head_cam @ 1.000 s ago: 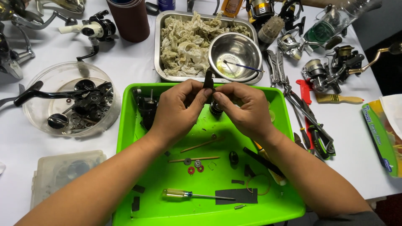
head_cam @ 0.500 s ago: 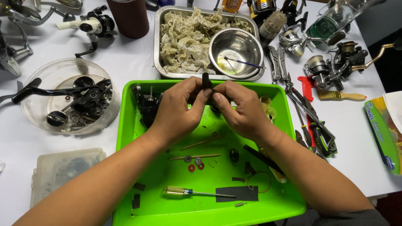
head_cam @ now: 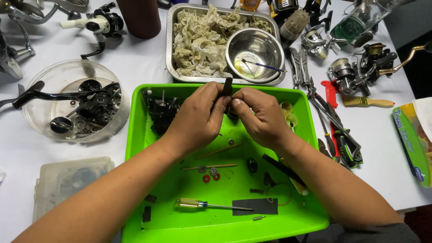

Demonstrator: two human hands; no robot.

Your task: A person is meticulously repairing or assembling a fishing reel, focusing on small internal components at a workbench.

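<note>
Nearest us, a screwdriver [head_cam: 211,205] and washers [head_cam: 209,174] lie loose in the green tray [head_cam: 135,189]. Above it, our left hand [head_cam: 195,119] and right hand [head_cam: 258,117] pinch a small black part [head_cam: 228,87]; one slip and we'd lose it among those bits.

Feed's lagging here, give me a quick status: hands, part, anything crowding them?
Left hand and right hand both pinch a small black reel part above the green tray. Screwdriver and washers lie below, apart from the hands.

One green tray [head_cam: 306,135], one steel bowl [head_cam: 255,47], one screwdriver [head_cam: 211,205].
</note>
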